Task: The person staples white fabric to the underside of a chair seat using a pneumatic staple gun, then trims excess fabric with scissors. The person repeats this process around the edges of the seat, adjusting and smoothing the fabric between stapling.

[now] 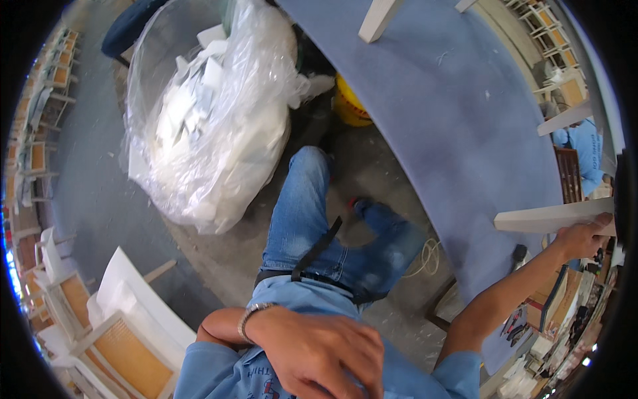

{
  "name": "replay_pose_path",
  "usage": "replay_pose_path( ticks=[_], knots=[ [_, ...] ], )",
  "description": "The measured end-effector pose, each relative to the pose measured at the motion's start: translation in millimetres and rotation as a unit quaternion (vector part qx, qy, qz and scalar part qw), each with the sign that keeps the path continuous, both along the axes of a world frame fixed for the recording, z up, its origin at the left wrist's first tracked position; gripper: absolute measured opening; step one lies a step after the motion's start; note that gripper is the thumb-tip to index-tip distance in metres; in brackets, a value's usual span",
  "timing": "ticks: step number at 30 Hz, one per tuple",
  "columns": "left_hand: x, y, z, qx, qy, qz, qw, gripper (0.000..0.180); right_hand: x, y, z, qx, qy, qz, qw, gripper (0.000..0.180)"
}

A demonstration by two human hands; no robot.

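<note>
My right hand [583,238] is wrapped round a white tapered furniture leg [541,218] at the right, near its thicker end. The leg's narrow end is over a blue-grey work surface [458,113]. Other white legs [380,18] of similar shape appear along the far and right sides of that surface. Close to my chest, at the bottom of the view, my left hand [325,352] has its fingers curled in. Its fingertips are hidden, so anything inside it is out of sight. A bracelet [249,322] circles the left wrist.
A big clear plastic bag [219,133] of white foam pieces stands ahead on the left. Beyond my knees is a yellow container [350,103]. White chairs with woven seats [126,352] line the left. Hand tools [515,326] lie at right; a person in blue [586,149] is farther off.
</note>
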State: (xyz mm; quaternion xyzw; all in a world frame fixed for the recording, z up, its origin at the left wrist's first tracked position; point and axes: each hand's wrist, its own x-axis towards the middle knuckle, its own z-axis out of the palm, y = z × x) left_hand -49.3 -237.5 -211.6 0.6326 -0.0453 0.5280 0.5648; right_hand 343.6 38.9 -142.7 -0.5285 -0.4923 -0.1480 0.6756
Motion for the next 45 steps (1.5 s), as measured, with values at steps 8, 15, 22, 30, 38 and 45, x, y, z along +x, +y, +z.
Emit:
replay_pose_path(
  ticks=[8, 15, 22, 30, 38, 45],
  knots=[
    [-88, 31, -175, -0.228, 0.490, 0.519, 0.662, 0.048, 16, 4, -2, 0.011, 0.063, 0.015, 0.998, 0.057],
    [-129, 50, -303, -0.432, 0.615, 0.576, 0.323, 0.068, 71, 13, 8, -0.015, -0.012, -0.100, 0.995, 0.038],
    [-137, 69, -293, -0.418, 0.613, 0.596, 0.308, 0.060, -28, -7, 6, -0.057, -0.119, -0.318, 0.939, 0.046],
    [-131, 75, -294, -0.418, 0.605, 0.598, 0.318, 0.057, -8, -7, 1, 0.012, 0.133, -0.069, 0.989, 0.051],
    [-111, 75, -299, -0.429, 0.596, 0.575, 0.361, 0.061, -4, -6, -2, -0.014, 0.056, -0.026, 0.998, 0.058],
    [-109, 66, -352, -0.371, 0.556, 0.606, 0.431, 0.059, -3, -2, -5, -0.001, 0.059, 0.070, 0.996, 0.056]
  ],
)
